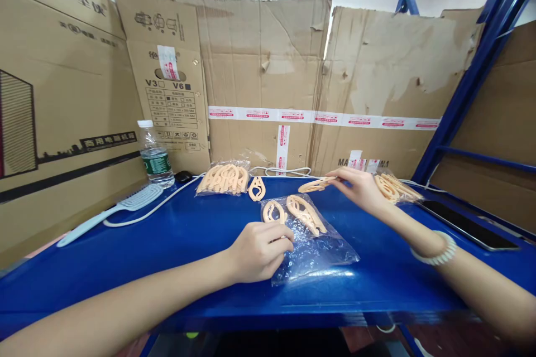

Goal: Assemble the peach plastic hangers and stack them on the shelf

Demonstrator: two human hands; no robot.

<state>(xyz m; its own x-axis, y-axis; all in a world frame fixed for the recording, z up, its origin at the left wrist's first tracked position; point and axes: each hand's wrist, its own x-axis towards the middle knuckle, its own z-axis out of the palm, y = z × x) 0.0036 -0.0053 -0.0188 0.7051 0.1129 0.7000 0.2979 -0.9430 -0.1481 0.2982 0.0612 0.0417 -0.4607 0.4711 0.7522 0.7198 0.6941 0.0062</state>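
In the head view, my left hand (pixel 264 250) is closed over the lower end of a beige folding hanger (pixel 268 209), its fingertips at the clear plastic bag (pixel 312 268). A second folded hanger (pixel 307 215) lies at the bag's upper part, just right of it. Whether these two are inside the bag or on top, I cannot tell. Farther back on the right, my right hand (pixel 359 187) pinches the end of another folding hanger (pixel 313 185), held nearly flat close to the table. One loose hanger (pixel 257 189) lies behind the bag.
Bagged hangers (pixel 224 178) sit at the back left, another bagged bunch (pixel 397 187) behind my right wrist. A water bottle (pixel 156 156), hairbrush (pixel 125 203) and white cable (pixel 167 203) are left on the blue table (pixel 188 251). A phone (pixel 467 224) lies right. Cardboard walls (pixel 263 78) enclose the back.
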